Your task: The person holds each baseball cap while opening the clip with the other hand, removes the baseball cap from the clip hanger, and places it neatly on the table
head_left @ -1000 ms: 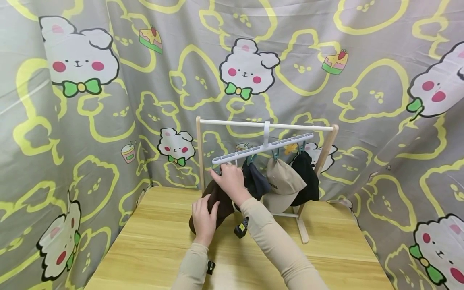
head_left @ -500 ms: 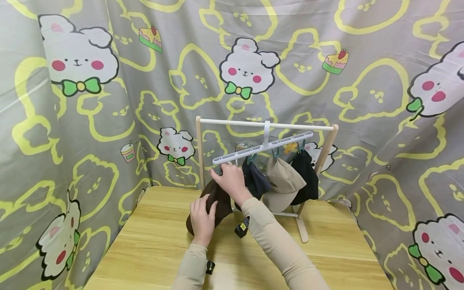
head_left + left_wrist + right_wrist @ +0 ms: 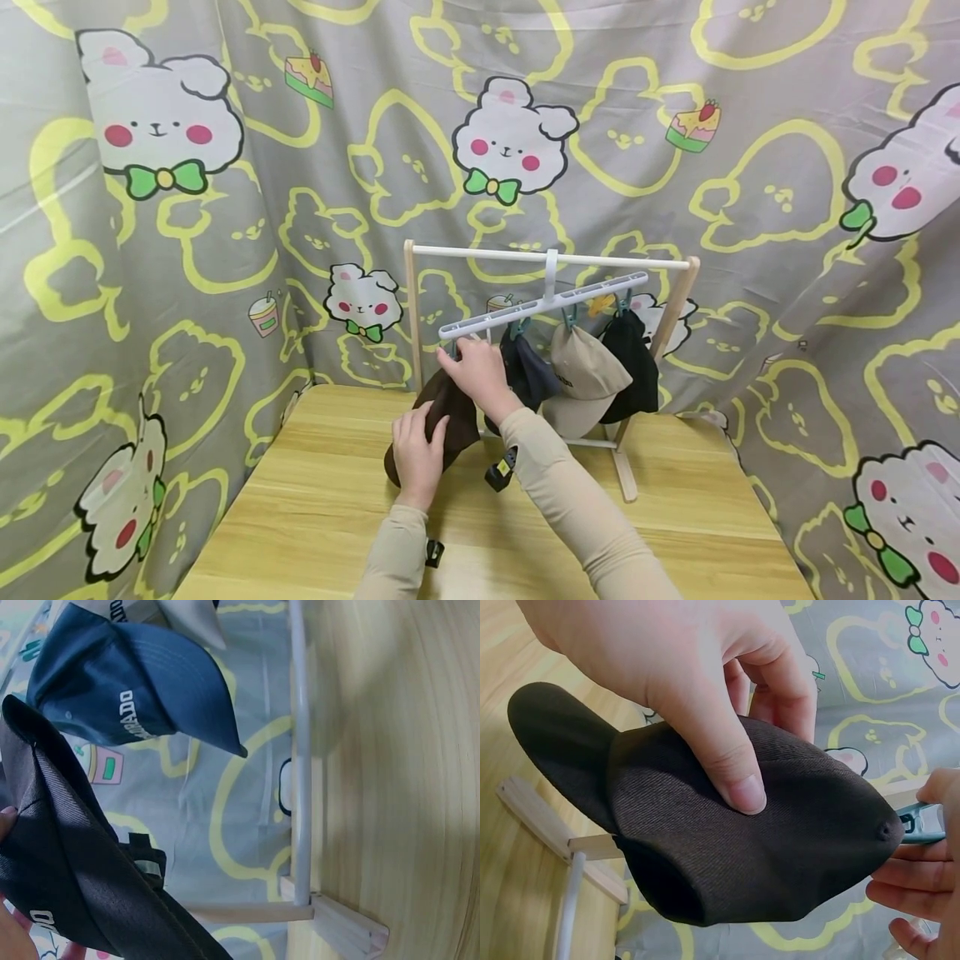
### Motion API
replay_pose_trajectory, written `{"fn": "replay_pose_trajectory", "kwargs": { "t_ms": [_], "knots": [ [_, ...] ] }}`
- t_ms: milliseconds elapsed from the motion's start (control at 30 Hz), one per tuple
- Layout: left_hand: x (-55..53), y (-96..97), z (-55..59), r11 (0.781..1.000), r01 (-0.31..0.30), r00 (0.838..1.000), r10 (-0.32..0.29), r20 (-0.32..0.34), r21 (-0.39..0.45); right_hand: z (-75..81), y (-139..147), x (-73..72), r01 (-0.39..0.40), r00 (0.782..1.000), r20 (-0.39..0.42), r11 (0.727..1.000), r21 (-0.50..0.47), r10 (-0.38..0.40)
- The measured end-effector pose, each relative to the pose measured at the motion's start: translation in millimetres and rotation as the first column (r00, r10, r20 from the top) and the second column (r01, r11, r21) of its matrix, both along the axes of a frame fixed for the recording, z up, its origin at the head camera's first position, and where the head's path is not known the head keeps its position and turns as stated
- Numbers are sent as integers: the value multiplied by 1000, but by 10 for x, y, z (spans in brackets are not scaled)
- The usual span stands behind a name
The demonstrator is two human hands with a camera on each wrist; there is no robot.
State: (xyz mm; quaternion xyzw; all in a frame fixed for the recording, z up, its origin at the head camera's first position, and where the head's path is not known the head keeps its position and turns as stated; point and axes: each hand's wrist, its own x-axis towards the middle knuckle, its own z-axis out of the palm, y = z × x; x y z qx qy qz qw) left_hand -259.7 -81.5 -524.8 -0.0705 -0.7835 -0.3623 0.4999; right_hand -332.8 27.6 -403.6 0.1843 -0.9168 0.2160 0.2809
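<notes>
My left hand (image 3: 418, 458) grips a dark brown baseball cap (image 3: 459, 427), with the thumb on the near side of the crown in the right wrist view. At the crown's tip, my right hand (image 3: 482, 371) pinches a teal clip (image 3: 922, 823) between thumb and fingers. This clip is at the near left end of a white hanger (image 3: 517, 314), which tilts down to the left in the head view. In the left wrist view the cap (image 3: 60, 840) shows white lettering, partly cut off by the frame, and my left fingers (image 3: 11, 934) are at its edge.
Beside the brown cap hang a navy cap (image 3: 534, 371), a beige cap (image 3: 588, 367) and a black cap (image 3: 637, 371), on clips. A wooden rack (image 3: 678, 304) with a white top bar (image 3: 480, 253) stands on the wooden table (image 3: 300, 500). A patterned curtain (image 3: 420, 150) surrounds it.
My left hand and the brown cap's brim have shifted slightly to the left and down. My right hand has stayed nearly in place at the clip.
</notes>
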Motion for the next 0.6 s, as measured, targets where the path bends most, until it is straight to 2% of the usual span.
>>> {"fn": "replay_pose_trajectory", "kwargs": {
  "t_ms": [600],
  "knots": [
    [6, 15, 73, 1000, -5, 1000, 5, 13, 29, 20, 18, 13, 3, 1000, 20, 1000, -2, -3]
  ]
}}
